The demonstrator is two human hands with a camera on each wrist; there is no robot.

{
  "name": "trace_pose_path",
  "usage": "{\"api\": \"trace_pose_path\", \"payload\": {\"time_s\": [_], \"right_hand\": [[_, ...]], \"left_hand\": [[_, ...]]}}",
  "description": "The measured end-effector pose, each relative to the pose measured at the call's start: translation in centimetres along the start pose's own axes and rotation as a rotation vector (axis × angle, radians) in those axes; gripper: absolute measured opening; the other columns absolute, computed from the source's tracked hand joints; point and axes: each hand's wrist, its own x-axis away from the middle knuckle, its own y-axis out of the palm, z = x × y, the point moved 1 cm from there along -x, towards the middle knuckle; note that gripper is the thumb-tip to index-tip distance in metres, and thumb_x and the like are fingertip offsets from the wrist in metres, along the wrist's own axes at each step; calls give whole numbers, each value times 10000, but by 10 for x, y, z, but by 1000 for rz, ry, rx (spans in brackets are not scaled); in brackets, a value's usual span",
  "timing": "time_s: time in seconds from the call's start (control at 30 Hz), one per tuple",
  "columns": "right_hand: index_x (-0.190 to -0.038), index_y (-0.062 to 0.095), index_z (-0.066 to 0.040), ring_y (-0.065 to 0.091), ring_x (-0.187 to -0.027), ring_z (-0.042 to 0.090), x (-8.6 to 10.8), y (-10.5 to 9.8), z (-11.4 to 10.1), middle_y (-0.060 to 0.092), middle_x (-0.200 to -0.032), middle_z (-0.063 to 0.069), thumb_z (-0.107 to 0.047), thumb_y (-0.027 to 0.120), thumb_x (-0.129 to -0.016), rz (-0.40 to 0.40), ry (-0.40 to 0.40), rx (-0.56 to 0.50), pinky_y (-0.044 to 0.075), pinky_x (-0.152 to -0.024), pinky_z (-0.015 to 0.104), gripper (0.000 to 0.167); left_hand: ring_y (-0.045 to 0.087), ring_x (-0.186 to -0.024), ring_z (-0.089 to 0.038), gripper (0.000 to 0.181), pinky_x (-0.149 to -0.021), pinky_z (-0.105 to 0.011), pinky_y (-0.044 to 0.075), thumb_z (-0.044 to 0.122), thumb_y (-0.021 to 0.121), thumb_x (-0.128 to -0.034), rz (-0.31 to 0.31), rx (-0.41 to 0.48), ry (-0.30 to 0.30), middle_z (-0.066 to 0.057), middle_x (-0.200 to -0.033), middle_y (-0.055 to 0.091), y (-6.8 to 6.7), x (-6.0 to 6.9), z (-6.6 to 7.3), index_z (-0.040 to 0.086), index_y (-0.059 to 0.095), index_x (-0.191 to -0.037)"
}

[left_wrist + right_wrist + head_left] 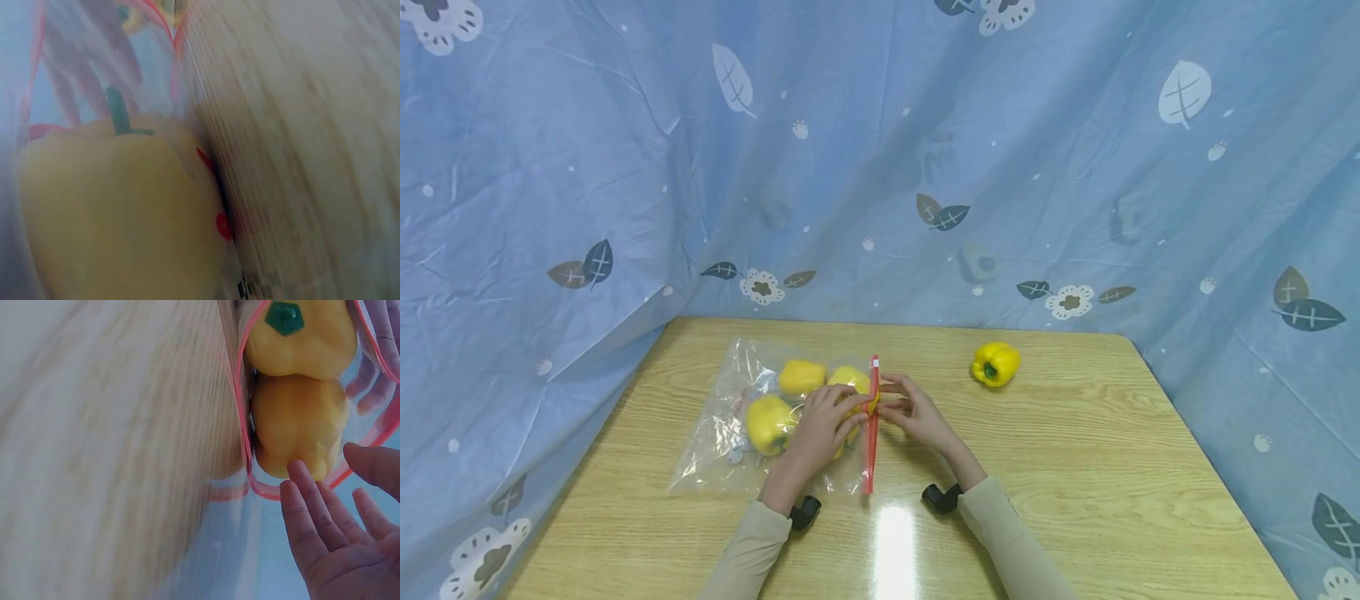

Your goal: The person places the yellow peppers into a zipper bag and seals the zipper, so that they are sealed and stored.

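Observation:
A clear bag with a red-edged mouth lies on its side, with several yellow bell peppers inside. Over its mouth end, my left hand grips the upper rim with bent fingers. My right hand is at the mouth from the right; in the right wrist view its fingers are fairly straight and reach the lower pepper just inside the rim. Another pepper sits beside that one. The left wrist view shows a green-stemmed pepper through the plastic.
One loose yellow bell pepper lies on the wooden table, near the back edge and right of the bag. A blue patterned cloth hangs behind the table and along both sides.

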Motion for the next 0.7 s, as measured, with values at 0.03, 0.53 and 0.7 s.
{"api": "trace_pose_path", "payload": {"time_s": [0.03,0.53,0.7], "right_hand": [[-1398,332,-42,562,-1088,400,0,0,4,472,-1309,229,-30,562,-909,1,-4,7,501,-883,369,540],[-1333,388,62,505,-1094,506,19,-21,-15,452,-1269,349,24,551,-900,-4,-61,109,437,-913,542,465],[-1311,436,32,516,-1103,474,24,-32,-17,474,-1261,329,-8,569,-900,26,-40,155,438,-915,536,434]], "left_hand": [[477,-1119,-248,293,-991,-490,333,330,571,-907,3,-2,3,-29,-1170,568,0,0,0,217,626,-1172],[465,-1130,-231,293,-1017,-479,316,345,550,-919,-6,5,-6,-3,-1174,555,0,0,-1,244,614,-1186],[472,-1103,-227,288,-998,-487,327,329,573,-906,21,9,14,0,-1153,559,1,1,-1,234,620,-1173]]}}
